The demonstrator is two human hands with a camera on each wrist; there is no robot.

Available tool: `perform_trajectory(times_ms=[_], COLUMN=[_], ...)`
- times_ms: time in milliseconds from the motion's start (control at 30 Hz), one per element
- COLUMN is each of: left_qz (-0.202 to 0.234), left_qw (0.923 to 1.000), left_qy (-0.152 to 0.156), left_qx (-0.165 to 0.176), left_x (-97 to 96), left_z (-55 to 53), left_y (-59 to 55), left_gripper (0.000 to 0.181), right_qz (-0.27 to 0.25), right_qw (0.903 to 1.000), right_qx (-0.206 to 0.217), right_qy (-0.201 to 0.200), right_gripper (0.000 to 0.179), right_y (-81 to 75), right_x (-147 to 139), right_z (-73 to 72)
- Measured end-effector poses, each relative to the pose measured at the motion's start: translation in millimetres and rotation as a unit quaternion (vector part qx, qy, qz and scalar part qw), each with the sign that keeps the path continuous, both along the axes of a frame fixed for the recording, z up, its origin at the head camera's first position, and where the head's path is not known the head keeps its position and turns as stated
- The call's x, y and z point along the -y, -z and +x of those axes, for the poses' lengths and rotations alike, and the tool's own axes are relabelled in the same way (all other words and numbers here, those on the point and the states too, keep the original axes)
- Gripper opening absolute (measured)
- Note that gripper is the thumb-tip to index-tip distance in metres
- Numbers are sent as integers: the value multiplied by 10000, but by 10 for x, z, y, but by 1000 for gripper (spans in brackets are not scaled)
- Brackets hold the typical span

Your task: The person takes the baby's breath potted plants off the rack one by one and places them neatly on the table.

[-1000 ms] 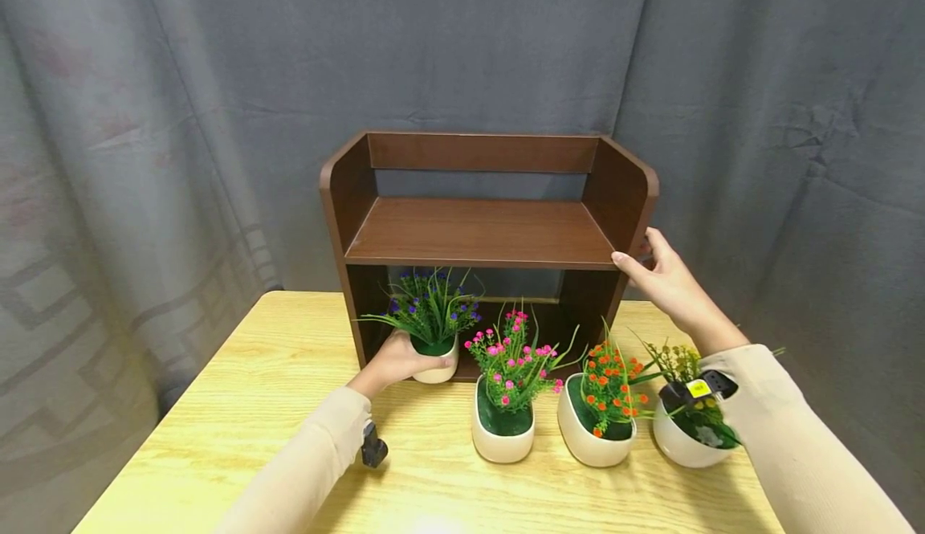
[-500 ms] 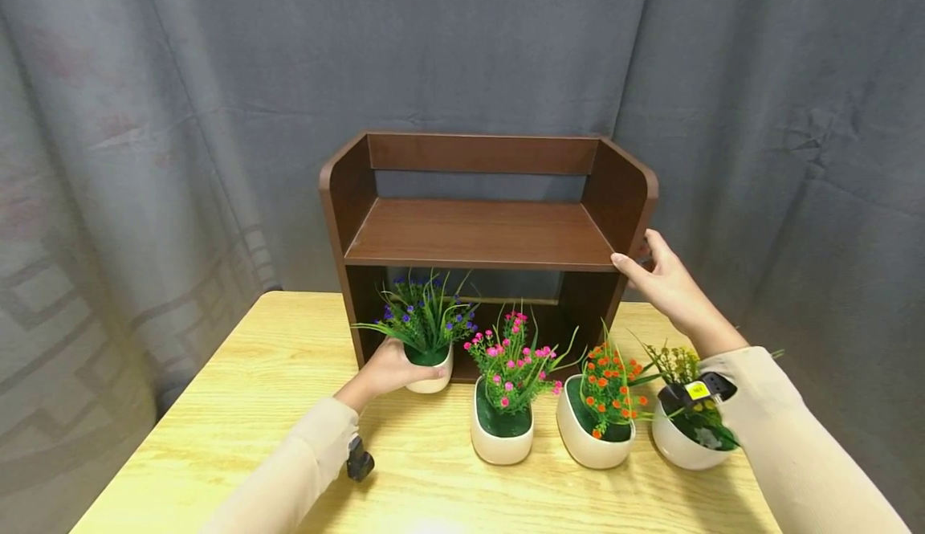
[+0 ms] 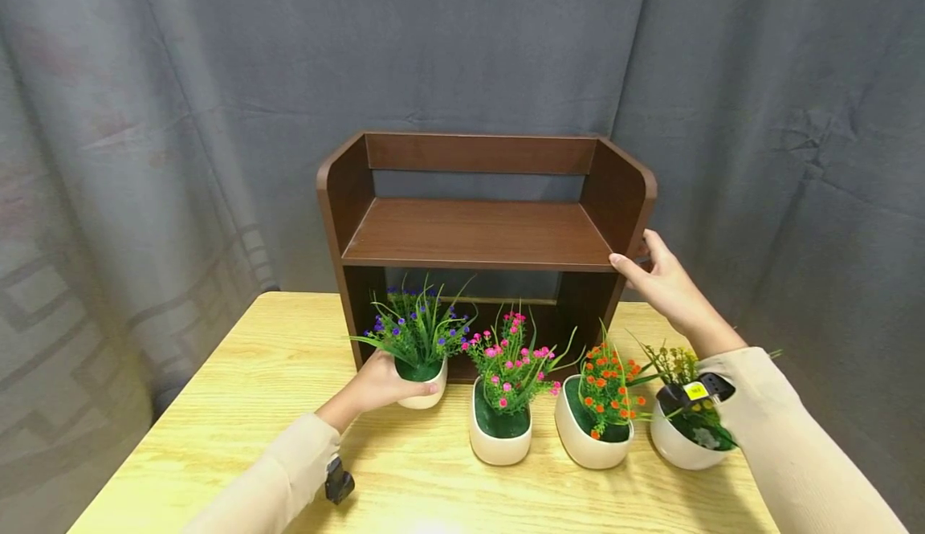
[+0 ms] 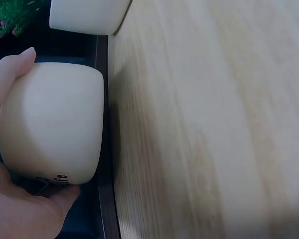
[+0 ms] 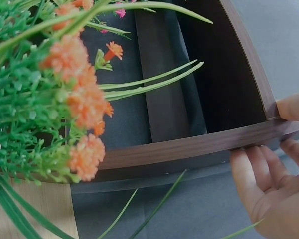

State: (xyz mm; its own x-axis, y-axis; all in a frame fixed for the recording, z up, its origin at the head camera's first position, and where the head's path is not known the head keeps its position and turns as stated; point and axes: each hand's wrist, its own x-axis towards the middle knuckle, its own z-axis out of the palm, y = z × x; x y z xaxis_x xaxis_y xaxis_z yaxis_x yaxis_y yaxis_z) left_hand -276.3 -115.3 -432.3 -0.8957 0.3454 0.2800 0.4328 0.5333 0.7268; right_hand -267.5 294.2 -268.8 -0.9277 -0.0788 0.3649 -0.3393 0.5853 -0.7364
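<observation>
My left hand [image 3: 377, 387] grips a white flower pot with blue-purple artificial flowers [image 3: 419, 337], just in front of the lower left opening of a dark brown two-tier shelf [image 3: 477, 233]. In the left wrist view the white pot [image 4: 55, 119] sits between thumb and fingers, black lettering low on its side. My right hand [image 3: 665, 289] holds the shelf's right side panel, the thumb at the front edge where the upper board meets it. From the right wrist, the fingers [image 5: 256, 172] lie against the panel's outer face.
Along the front of the shelf stand white pots with pink flowers [image 3: 502, 446], orange flowers [image 3: 596, 447] and yellow flowers [image 3: 682, 442], the last partly behind the right forearm. All rest on a light wooden table [image 3: 238, 373]. A grey curtain [image 3: 491, 44] hangs behind.
My left hand has drawn the pot with blue-purple flowers toward me and slightly left, out from the lower opening. My right hand keeps its hold on the shelf side.
</observation>
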Motion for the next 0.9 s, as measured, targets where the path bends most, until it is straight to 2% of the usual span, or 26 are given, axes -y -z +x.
perform_trajectory(times_ms=[433, 900], left_qz=[67, 81], left_qw=[9998, 9999], left_qy=[-86, -100], left_qx=[189, 91], left_x=[79, 189], left_z=[206, 406], left_y=[2, 10], left_gripper=[75, 73], right_qz=[30, 78], right_qw=[9999, 9998], right_qx=[70, 144], right_qy=[103, 102], right_gripper=[55, 58], right_y=[-12, -40], right_x=[18, 19], right_z=[0, 27])
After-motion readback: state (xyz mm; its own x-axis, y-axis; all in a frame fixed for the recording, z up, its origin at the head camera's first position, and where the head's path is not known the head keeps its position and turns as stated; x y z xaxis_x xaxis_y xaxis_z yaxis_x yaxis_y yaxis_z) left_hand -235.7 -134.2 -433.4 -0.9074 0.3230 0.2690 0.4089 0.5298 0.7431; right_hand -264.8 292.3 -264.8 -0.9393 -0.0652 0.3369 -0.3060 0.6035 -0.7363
